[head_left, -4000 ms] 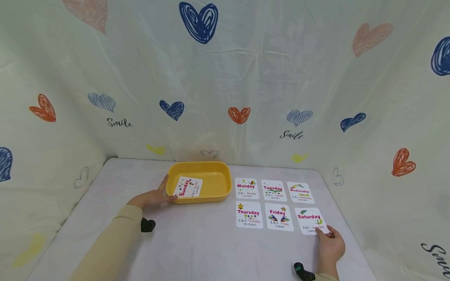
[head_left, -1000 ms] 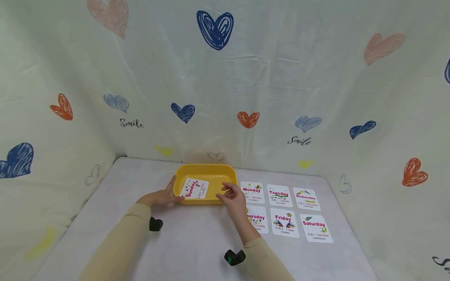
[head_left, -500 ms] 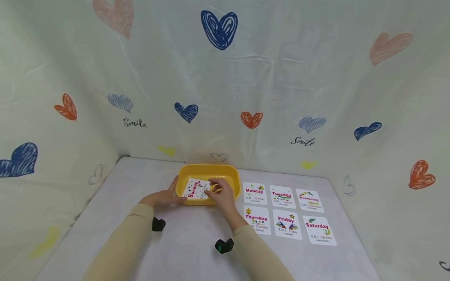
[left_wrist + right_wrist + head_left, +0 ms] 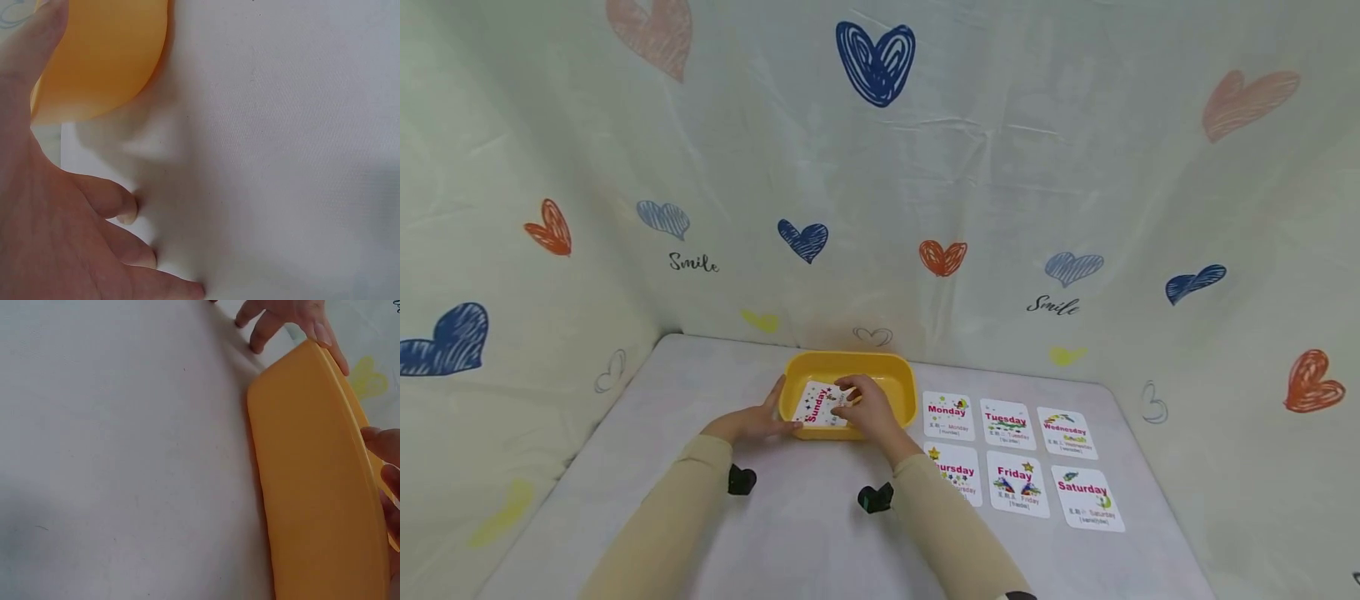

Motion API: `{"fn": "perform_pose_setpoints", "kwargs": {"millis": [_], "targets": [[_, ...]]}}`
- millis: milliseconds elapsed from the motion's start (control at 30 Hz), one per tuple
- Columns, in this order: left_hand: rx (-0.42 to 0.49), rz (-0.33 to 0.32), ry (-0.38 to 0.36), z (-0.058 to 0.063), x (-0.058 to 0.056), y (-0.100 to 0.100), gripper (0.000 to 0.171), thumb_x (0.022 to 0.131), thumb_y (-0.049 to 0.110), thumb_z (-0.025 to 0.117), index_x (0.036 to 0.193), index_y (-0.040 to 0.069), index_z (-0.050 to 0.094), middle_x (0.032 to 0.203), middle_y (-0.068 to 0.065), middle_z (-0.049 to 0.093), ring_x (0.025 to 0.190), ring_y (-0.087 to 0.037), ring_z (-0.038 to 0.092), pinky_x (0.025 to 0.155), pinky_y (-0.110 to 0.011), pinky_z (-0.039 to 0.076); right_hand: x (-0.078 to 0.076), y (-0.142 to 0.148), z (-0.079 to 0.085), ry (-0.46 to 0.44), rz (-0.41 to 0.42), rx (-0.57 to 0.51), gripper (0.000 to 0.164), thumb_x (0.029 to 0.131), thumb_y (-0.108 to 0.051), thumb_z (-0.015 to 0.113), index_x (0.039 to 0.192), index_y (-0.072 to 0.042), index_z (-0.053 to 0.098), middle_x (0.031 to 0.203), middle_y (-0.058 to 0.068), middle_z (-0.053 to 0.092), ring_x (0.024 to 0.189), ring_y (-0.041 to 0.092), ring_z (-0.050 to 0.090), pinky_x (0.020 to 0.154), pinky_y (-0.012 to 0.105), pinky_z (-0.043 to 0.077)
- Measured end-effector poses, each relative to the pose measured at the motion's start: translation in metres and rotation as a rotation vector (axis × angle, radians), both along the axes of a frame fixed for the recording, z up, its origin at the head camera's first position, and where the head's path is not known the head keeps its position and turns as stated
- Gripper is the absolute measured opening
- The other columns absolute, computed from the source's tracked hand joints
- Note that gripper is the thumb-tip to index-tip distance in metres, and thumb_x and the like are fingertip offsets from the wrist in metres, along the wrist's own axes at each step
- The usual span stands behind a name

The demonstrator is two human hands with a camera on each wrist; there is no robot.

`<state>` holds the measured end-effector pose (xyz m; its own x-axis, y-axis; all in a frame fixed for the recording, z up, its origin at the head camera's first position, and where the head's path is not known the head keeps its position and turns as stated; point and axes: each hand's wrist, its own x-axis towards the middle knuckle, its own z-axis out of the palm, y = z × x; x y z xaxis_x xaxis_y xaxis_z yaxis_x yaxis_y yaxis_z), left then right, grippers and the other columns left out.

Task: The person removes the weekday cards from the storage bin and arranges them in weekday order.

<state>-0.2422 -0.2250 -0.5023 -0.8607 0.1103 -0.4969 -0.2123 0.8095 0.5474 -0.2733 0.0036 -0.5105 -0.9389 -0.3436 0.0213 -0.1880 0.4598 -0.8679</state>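
Observation:
The yellow tray (image 4: 887,364) sits at the back of the table, with a white Sunday card (image 4: 811,407) lying sideways in its left part. My left hand (image 4: 751,422) grips the tray's left front corner, thumb on the front rim and forefinger along the side. In the left wrist view its other fingers (image 4: 112,199) spread over the tabletop. Reaching over the front rim, my right hand (image 4: 871,410) has thumb and bent fingers at the card's right edge, covering part of it. Whether they pinch the card is not visible; the tray wall hides them in the right wrist view.
Right of the tray lie cards in two rows: Monday (image 4: 948,416), Tuesday (image 4: 1007,425) and Wednesday (image 4: 1067,433) behind, Thursday (image 4: 958,475), Friday (image 4: 1017,485) and Saturday (image 4: 1087,498) in front. A curtain with printed hearts (image 4: 880,167) hangs behind the white table (image 4: 797,533).
My right hand has left the Saturday card, which stays on the table, and moved left into the tray to the Sunday card. My left hand has stayed at the tray corner.

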Motion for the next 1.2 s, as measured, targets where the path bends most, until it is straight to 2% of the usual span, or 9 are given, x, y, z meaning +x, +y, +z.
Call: {"fn": "perform_pose_setpoints", "kwargs": {"millis": [267,433,667,967,1200], "targets": [[0.023,0.003,-0.004,0.000,0.000,-0.002,0.113,0.085,0.063,0.061,0.154,0.016,-0.015,0.152,-0.032,0.025,0.134,-0.055,0.029,0.106,-0.070,0.022,-0.015,-0.002,-0.005,-0.103,0.085,0.082,0.044,0.083,-0.012,0.079,0.123,-0.013,0.062,0.121,0.005,0.059,0.109,0.025,0.053,0.089,0.031,0.052],[0.030,-0.006,0.012,0.001,0.001,-0.001,0.113,0.087,0.062,0.061,0.154,0.013,-0.016,0.152,-0.033,0.023,0.133,-0.057,0.029,0.104,-0.071,0.022,-0.022,-0.004,-0.010,-0.153,0.072,0.117,0.049,0.080,-0.014,0.082,0.124,-0.017,0.061,0.123,0.001,0.055,0.109,0.022,0.051,0.094,0.033,0.050],[0.009,-0.012,0.014,0.001,0.001,-0.001,0.110,0.088,0.061,0.059,0.154,0.014,-0.015,0.152,-0.033,0.025,0.132,-0.056,0.031,0.104,-0.070,0.024,-0.031,-0.004,-0.015,-0.174,0.090,0.174,0.057,0.077,-0.018,0.085,0.127,-0.019,0.059,0.133,0.004,0.047,0.118,0.025,0.046,0.106,0.044,0.040],[0.007,-0.010,0.019,0.003,0.003,0.001,0.110,0.089,0.060,0.060,0.154,0.013,-0.015,0.151,-0.034,0.026,0.131,-0.057,0.031,0.104,-0.070,0.025,-0.036,0.002,-0.017,-0.262,0.106,0.213,0.067,0.074,-0.021,0.087,0.133,-0.027,0.056,0.140,0.004,0.042,0.120,0.028,0.041,0.110,0.053,0.029],[0.044,-0.011,0.023,0.007,0.005,0.000,0.107,0.091,0.055,0.060,0.154,0.013,-0.015,0.150,-0.035,0.025,0.132,-0.057,0.030,0.105,-0.069,0.024,-0.040,0.001,-0.018,-0.284,0.112,0.210,0.064,0.075,-0.018,0.086,0.132,-0.025,0.058,0.134,0.001,0.045,0.116,0.026,0.042,0.110,0.051,0.030]]}}
